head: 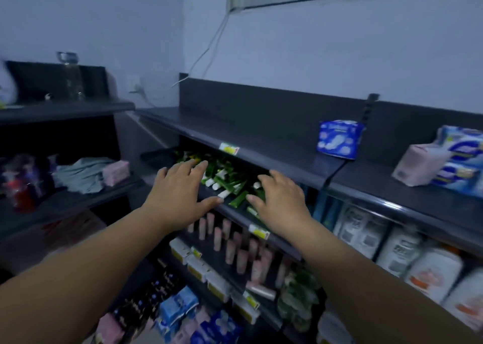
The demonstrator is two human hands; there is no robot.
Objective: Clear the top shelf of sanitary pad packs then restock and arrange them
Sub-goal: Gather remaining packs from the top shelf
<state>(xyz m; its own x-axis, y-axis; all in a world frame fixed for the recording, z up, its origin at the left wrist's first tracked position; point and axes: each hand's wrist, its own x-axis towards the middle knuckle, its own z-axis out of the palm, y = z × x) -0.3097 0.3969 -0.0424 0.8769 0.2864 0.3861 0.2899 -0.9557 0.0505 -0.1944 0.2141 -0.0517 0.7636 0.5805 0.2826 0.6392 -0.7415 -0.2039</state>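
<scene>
Most of the top shelf (261, 124) is bare, with one blue pack (338, 140) upright mid-shelf and stacked packs (460, 160) at its right end (restocking apparently unfinished), while both hands (180, 187) (281, 200) hover empty, fingers spread.

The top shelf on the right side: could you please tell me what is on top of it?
On the top shelf stand one blue pad pack and, further right, a pink pack beside stacked blue-and-white packs. The frame edge cuts off anything beyond.
</scene>
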